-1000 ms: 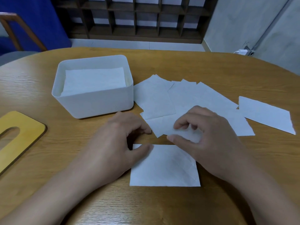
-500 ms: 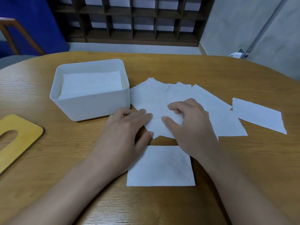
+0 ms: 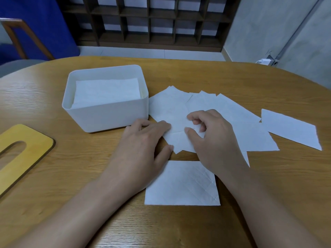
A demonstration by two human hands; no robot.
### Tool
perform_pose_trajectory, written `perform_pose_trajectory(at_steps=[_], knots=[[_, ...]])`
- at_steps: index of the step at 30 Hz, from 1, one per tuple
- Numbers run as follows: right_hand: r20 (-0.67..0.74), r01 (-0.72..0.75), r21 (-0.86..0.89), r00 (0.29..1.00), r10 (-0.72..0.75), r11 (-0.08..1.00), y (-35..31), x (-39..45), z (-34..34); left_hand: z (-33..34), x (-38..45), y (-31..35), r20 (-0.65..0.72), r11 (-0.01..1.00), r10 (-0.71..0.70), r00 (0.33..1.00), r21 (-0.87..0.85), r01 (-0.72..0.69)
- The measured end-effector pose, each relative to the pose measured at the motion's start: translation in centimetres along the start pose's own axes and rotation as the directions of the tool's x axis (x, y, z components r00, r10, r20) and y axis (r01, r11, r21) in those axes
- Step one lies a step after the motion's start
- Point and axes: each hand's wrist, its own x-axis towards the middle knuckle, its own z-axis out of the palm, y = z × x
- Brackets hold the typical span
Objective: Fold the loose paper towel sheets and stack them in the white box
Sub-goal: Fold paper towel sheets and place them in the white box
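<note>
The white box stands at the left of the wooden table, with a stack of folded sheets inside it. Several loose paper towel sheets lie fanned out to the right of the box. A folded sheet rests flat near the front edge, between my forearms. My left hand lies flat, its fingertips on the near corner of the loose pile. My right hand pinches the edge of a loose sheet between thumb and curled fingers.
A yellow wooden lid with an oval slot lies at the left edge. A single sheet lies apart at the right. A chair and dark shelving stand beyond the table.
Both hands have moved away from the folded sheet and forward onto the loose pile. My right hand has closed its thumb and fingers on a loose sheet's edge.
</note>
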Motion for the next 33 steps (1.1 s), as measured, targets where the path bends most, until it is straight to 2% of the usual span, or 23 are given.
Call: perform_pose_trajectory(at_steps=[3,13,18,22,25,26,27,29,31,33], knots=[[-0.024,0.020,-0.014,1.000,-0.020,1.000,0.1,0.2,0.1,-0.1,0.0,0.1,0.000,1.000,-0.006,1.000,-0.002,0.006],[-0.015,0.013,0.100,1.000,-0.011,0.995,-0.1,0.6,0.0,0.0,0.2,0.1,-0.022,1.000,-0.005,1.000,-0.031,0.004],[0.006,-0.042,0.341,0.999,0.042,0.939,-0.9,0.6,-1.1,0.1,0.3,-0.5,-0.100,0.998,0.018,0.995,-0.059,-0.024],[0.114,-0.121,0.540,0.991,0.070,0.833,-2.3,-0.2,-2.4,0.2,0.3,-1.0,-0.192,0.996,0.079,0.978,-0.029,-0.086],[0.216,-0.194,0.590,0.973,0.078,0.784,-2.9,-1.0,-3.2,0.1,0.4,-1.5,-0.287,0.991,0.102,0.953,-0.054,-0.122],[0.204,-0.153,0.553,0.978,0.044,0.819,-3.0,-1.4,-3.4,0.1,0.4,-1.5,-0.316,0.988,0.111,0.942,-0.068,-0.140],[0.156,-0.051,0.469,0.987,-0.025,0.882,-3.3,-1.8,-3.5,0.0,0.4,-1.4,-0.338,0.984,0.124,0.933,-0.077,-0.159],[0.072,0.240,0.168,0.964,-0.254,0.956,-3.9,-2.8,-3.5,-0.2,0.3,-1.0,-0.350,0.977,0.153,0.924,-0.089,-0.195],[0.077,0.412,-0.004,0.909,-0.410,0.911,-4.2,-3.3,-3.2,-0.3,0.1,-0.4,-0.340,0.970,0.169,0.925,-0.109,-0.217],[0.027,0.442,-0.017,0.897,-0.442,0.897,-4.0,-3.3,-3.1,-0.4,0.0,-0.2,-0.336,0.965,0.140,0.931,-0.163,-0.204]])
